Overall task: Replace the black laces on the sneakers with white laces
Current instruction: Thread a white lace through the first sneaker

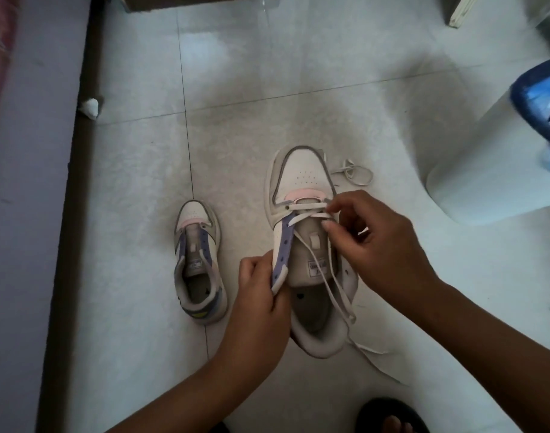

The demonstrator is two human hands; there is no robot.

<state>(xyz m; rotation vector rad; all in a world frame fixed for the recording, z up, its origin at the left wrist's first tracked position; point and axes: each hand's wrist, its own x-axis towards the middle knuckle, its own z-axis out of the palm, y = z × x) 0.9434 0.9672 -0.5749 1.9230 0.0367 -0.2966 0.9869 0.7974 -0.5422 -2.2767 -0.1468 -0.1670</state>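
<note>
A white sneaker [302, 176] with purple eyelet strips is held up over the floor, toe pointing away. My left hand [261, 301] grips its left eyelet strip near the collar. My right hand [377, 239] pinches a white lace [308, 207] at the right-side eyelets near the toe. That lace crosses the lowest eyelets, and its two loose ends trail down over the tongue and past the heel. A second sneaker [198, 264] without a lace stands on the floor to the left. Another white lace [356, 175] lies coiled on the floor beside the held shoe's toe.
The floor is pale tile [267, 104]. A dark skirting edge [76, 182] and a wall run along the left. A white piece of furniture [486, 170] stands at the right with a blue bag [539, 98] holding something black. A foot in a dark sandal [392, 417] shows at the bottom.
</note>
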